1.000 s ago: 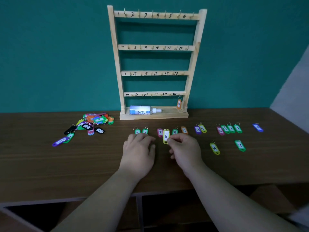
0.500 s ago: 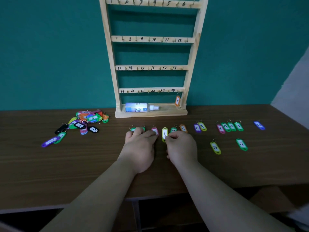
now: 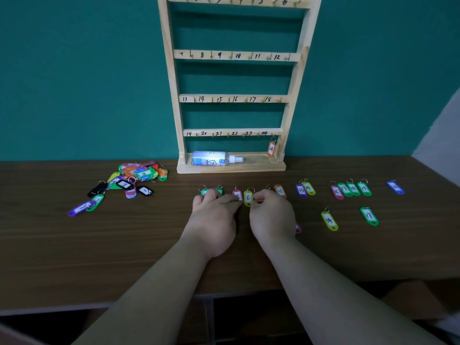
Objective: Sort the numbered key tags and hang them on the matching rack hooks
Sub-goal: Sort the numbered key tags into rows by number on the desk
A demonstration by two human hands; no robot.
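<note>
The wooden rack (image 3: 171, 78) stands against the green wall, its four rails numbered 1 to 24. An orange tag 24 (image 3: 271, 149) hangs at the bottom right hook. A row of tags lies on the table in front of it. My left hand (image 3: 214, 217) lies flat with its fingers over two green tags (image 3: 204, 191) and a fingertip against the pink tag 5 (image 3: 237, 195). My right hand (image 3: 271, 215) has curled fingers that pinch the right edge of the yellow tag 6 (image 3: 248, 197). Orange tag 11 (image 3: 280, 191) lies just beyond its knuckles.
An unsorted heap of tags (image 3: 134, 179) lies at the left. More sorted tags stretch right: 13 and 14 (image 3: 305, 189), 16 to 19 (image 3: 351, 189), a blue one (image 3: 395, 187), a yellow 14 (image 3: 329, 220), a green 17 (image 3: 369, 215). A spray bottle (image 3: 214, 158) lies in the rack base. A pink tag (image 3: 298, 229) peeks from beside my right wrist.
Both hands slid forward toward the rack. The yellow tag 6 moved up into line with the row, beside the pink tag 5. The camera tilted down.
</note>
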